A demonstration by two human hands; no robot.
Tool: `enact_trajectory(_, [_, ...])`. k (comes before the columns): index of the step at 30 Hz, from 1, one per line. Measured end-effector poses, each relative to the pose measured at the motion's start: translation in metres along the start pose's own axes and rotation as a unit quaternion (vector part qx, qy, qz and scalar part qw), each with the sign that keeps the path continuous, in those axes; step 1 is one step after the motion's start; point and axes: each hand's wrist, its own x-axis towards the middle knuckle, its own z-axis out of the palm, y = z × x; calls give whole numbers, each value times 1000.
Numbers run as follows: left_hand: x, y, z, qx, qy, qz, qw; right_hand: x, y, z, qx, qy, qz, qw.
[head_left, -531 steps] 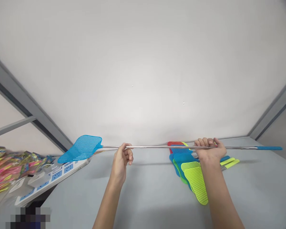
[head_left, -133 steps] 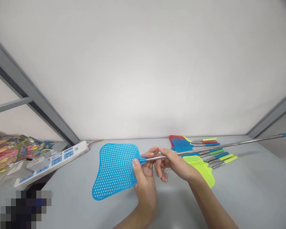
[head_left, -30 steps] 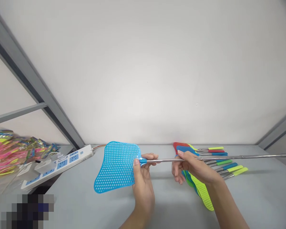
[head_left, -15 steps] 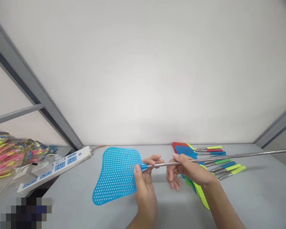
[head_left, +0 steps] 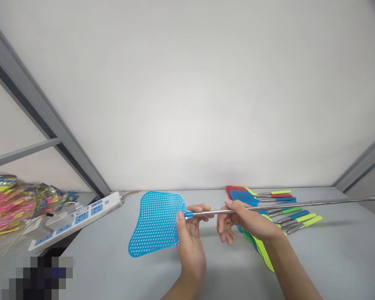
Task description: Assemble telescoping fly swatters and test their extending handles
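Note:
A blue fly swatter (head_left: 159, 223) with a perforated head and a long, extended metal rod spans both my hands above the table. My left hand (head_left: 192, 241) grips it at the neck, thumb on the blue collar and fingers behind. My right hand (head_left: 246, 221) pinches the rod between thumb and fingers, further right. The rod runs on past the right edge of the view, where its handle is hidden. Behind and below my right hand lie several folded-down fly swatters (head_left: 265, 250) in red, blue, green and yellow, their handles (head_left: 300, 216) pointing right.
The grey table (head_left: 103, 266) meets a pale wall (head_left: 187, 104) at its back. On the left lies a white power strip (head_left: 90, 214) with plugs and adapters. Beyond it is a heap of colourful plastic-wrapped items (head_left: 15, 204). Grey frame posts (head_left: 59, 121) border the wall.
The swatter has shifted slightly to the right and its head has tilted a little. Its blue handle end has gone out of view at the right. Both hands keep their hold.

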Motion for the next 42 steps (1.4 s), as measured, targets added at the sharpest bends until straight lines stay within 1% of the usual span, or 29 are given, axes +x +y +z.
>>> enact_trajectory(2, [2,1,1,-3,-3,-13,1000,1,0,0,-4,8,5,1000])
enact_trajectory(4, [5,3,2,-3,-11,-23,1000,2,0,1,-6,36,1,999])
enact_trajectory(6, [7,3,2,4,-18,-20,1000,4,0,2,-4,93,-20,995])
enact_trajectory(10, [8,5,3,13,-9,20,1000,11,2,2,16,222,-69,973])
enact_trajectory(13, [9,8,4,11,-4,41,999,15,5,0,48,273,-96,956])
enact_trajectory(16, [10,11,6,5,5,51,999,15,7,-4,86,306,-112,941])
enact_trajectory(20, [12,16,8,-6,8,53,999,11,4,-8,106,323,-102,935])
enact_trajectory(26, [15,20,6,-2,-16,47,999,4,0,-12,112,325,-104,933])
enact_trajectory(32, [16,21,4,-16,-31,55,998,6,-1,-16,145,367,-102,913])
enact_trajectory(36, [18,21,4,-19,-28,67,997,5,-2,-20,157,377,-96,908])
enact_trajectory(42, [23,18,3,-6,-15,100,995,0,-1,-32,141,379,-99,909])
